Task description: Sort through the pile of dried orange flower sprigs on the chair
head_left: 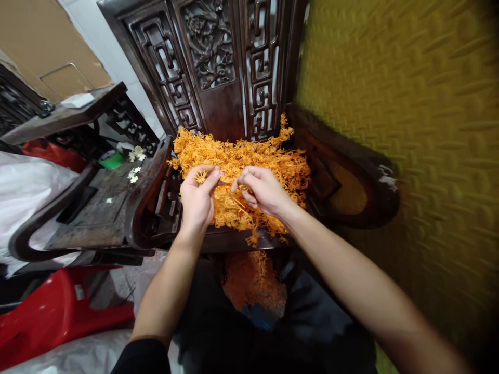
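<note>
A large heap of orange, branching plastic-looking sprigs [241,150] lies on the seat of a dark carved wooden chair [220,117]. Over the front of the heap, my left hand [197,200] is closed, thumb against fingers, on one orange sprig [200,177] whose forked tips stick out by the knuckles. Just to its right my right hand [265,189] has its fingers curled in a pinch, a small gap from the left fingertips. What sits between the right fingertips is too small to make out against the orange behind.
A second wooden chair [97,223] on the left bears white flower pieces [134,174] and a green tape roll [112,159]. Beside it are a white bag [31,192] and a red plastic chair [58,311]. A yellow textured sheet [409,130] rises on the right. More orange pieces [253,280] lie below the seat.
</note>
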The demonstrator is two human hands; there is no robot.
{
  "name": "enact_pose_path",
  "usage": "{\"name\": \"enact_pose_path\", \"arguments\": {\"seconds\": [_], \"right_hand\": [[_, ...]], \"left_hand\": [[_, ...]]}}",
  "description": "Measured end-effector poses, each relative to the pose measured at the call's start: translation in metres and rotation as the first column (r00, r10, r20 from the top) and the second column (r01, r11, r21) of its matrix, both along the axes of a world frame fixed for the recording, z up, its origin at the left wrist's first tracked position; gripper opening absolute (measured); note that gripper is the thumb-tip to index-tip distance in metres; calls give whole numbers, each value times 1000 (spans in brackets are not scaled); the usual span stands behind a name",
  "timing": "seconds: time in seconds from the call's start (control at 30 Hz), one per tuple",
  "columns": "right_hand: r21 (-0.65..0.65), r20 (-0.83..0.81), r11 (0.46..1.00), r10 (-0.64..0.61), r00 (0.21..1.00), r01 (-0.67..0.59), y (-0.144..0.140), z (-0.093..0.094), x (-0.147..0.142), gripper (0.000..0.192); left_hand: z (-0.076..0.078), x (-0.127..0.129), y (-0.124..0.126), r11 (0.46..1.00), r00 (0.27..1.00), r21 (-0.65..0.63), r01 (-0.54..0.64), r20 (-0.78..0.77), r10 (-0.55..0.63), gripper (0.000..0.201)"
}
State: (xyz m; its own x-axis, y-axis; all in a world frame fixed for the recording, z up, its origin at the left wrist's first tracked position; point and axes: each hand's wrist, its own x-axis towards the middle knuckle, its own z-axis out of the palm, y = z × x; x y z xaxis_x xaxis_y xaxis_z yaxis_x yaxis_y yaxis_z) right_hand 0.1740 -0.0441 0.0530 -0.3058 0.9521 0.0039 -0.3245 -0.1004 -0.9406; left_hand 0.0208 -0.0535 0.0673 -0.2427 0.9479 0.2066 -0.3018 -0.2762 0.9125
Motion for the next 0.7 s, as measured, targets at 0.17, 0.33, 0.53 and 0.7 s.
{"name": "enact_pose_path", "arguments": {"seconds": [0.17, 0.33, 0.53, 0.7], "right_hand": [[93, 35, 990, 102, 994, -104, 1, -3, 5, 23], [374, 249, 926, -154, 956, 51, 0, -5, 3, 39], [582, 229, 790, -388, 893, 194, -5, -5, 0, 26], [626, 234, 749, -446, 864, 217, -7, -1, 3, 23]], "left_hand": [[-6, 4, 1, 999, 998, 3, 36, -54, -36, 26], [-13, 1, 1, 999, 993, 25, 40, -113, -37, 37], [-17, 2, -2, 998, 981, 38, 59, -189, -51, 50], [-9, 3, -9, 995, 959, -9, 103, -265, -101, 50]]}}
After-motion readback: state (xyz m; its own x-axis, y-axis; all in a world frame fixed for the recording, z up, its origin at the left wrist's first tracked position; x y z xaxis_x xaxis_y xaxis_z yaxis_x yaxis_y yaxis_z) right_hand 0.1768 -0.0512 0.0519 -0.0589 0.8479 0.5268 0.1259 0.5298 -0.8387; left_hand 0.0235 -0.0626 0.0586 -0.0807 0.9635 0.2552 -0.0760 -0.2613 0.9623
